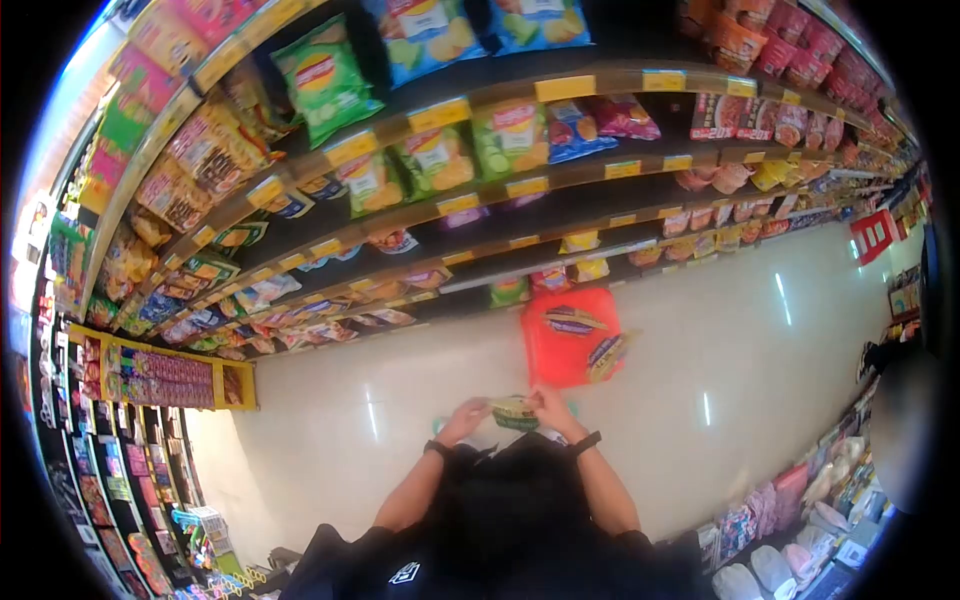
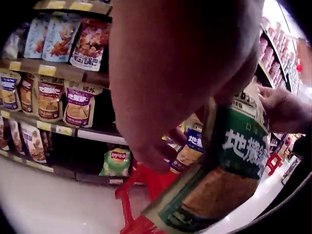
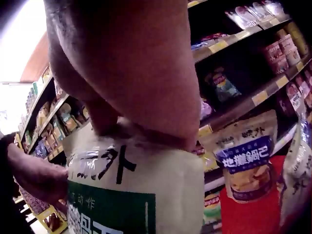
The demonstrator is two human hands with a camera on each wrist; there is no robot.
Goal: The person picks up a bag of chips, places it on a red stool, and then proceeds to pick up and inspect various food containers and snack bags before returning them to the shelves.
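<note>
**Both hands gripping a green-labelled snack bag near a red basket**

In the head view, the left hand point(image 1: 463, 421) and the right hand point(image 1: 556, 412) are holding the snack bag point(image 1: 515, 413) between them at its two sides, in front of the person's dark top point(image 1: 520, 500). The red basket point(image 1: 548, 362) is sitting on the pale floor point(image 1: 680, 350), just beyond the right hand, and is carrying two packets point(image 1: 575, 320). Shelves point(image 1: 500, 88) are displaying chips and other snacks.

In the left wrist view, the snack bag is tilting, its green panel facing the camera, while the right hand is pinching its upper edge. The left hand is partly hiding it.

In the right wrist view, the right hand is grasping the bag's pale top and the left hand is gripping its side; the left fingertips are hidden. A blue-labelled packet point(image 3: 246, 168) is showing at the red basket.
</note>
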